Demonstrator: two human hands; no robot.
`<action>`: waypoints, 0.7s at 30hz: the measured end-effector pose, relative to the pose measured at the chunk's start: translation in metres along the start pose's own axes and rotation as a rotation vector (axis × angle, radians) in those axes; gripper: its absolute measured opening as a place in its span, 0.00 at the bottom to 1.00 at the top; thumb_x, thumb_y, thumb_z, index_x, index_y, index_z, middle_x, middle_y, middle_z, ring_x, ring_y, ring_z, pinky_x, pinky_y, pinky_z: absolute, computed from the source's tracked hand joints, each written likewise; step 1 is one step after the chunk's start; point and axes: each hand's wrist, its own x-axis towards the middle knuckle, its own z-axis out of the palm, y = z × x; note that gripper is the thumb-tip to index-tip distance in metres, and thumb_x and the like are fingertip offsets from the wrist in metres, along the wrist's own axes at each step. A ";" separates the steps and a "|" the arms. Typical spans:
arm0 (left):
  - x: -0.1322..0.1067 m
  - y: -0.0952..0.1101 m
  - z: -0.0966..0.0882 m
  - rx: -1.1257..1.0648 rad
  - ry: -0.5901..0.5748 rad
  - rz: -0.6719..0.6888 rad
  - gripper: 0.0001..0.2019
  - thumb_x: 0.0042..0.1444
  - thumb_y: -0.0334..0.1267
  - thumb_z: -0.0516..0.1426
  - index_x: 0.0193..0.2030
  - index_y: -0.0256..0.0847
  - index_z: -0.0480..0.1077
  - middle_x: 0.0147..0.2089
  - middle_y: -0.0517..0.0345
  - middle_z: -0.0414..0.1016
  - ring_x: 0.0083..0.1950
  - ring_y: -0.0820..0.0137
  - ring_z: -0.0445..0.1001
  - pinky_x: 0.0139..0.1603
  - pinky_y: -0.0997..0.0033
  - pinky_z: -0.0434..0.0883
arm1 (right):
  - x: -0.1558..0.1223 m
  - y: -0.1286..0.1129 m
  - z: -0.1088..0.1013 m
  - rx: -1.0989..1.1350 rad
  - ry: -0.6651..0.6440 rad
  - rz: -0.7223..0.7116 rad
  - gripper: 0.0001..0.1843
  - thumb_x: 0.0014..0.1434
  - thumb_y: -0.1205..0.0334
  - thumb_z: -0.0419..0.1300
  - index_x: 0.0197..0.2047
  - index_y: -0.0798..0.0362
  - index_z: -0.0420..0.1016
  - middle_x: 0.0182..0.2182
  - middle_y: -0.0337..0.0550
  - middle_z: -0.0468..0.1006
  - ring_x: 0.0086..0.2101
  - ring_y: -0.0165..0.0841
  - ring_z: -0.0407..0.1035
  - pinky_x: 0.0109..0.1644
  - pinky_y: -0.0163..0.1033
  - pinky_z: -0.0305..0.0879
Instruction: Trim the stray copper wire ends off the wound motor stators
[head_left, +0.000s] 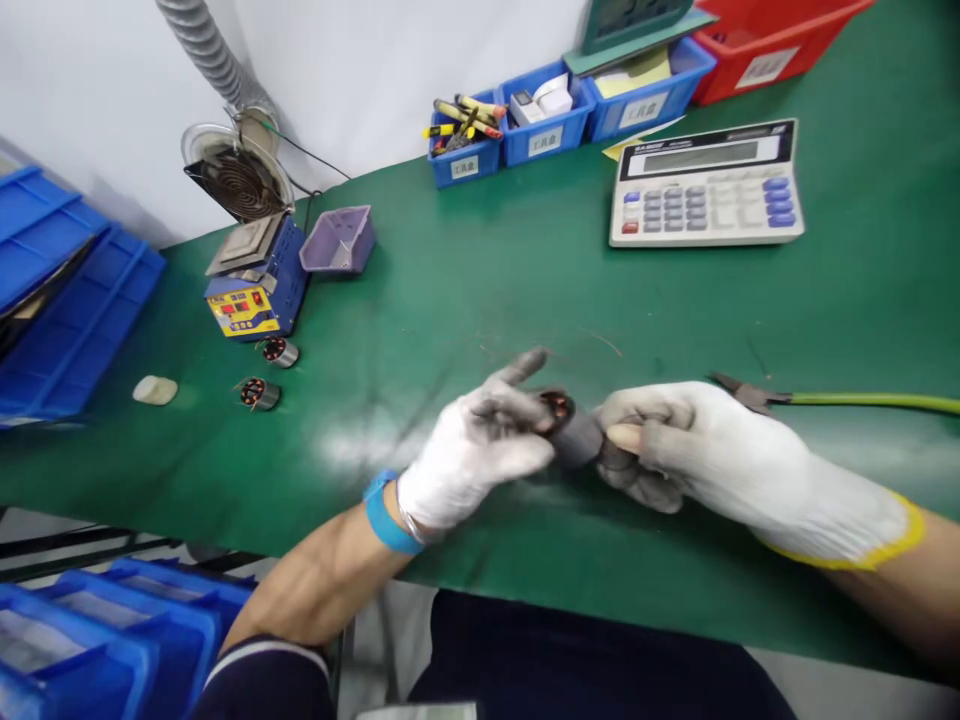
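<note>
Wound cylinder: grey metal part (579,440) with copper windings at one end, between the two hands above the near side of the green table (465,290); tilted, winding end toward the left hand.
Left hand: gloved (480,440), thumb and fingers narrowed on the winding end, one finger sticking out; blue wristband (390,515) below the glove.
Right hand: gloved (675,440), yellow cuff, fingers curled in and holding the other end (blurry, exact finger contact can't be told).
Cutters: green-handled cutters (757,397) lying just beyond the right hand, jaws pointing left.
Spare cylinders: two similar wound parts, one (280,352) near the blue-and-yellow unit (255,290), the other (259,394) just nearer the person.
Tray: small purple tray (337,262) beside that unit.
Calculator: large desktop calculator (705,185), well beyond the hands, right side.
Back row: blue bins, one with markers (469,115), then a red bin (772,50).
</note>
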 end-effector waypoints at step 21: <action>-0.001 0.005 0.003 -0.109 -0.119 -0.296 0.19 0.49 0.52 0.68 0.38 0.42 0.71 0.44 0.51 0.78 0.48 0.58 0.80 0.50 0.51 0.79 | -0.004 0.009 -0.005 -0.363 0.085 -0.048 0.34 0.56 0.26 0.54 0.28 0.52 0.70 0.23 0.44 0.71 0.22 0.30 0.61 0.25 0.38 0.57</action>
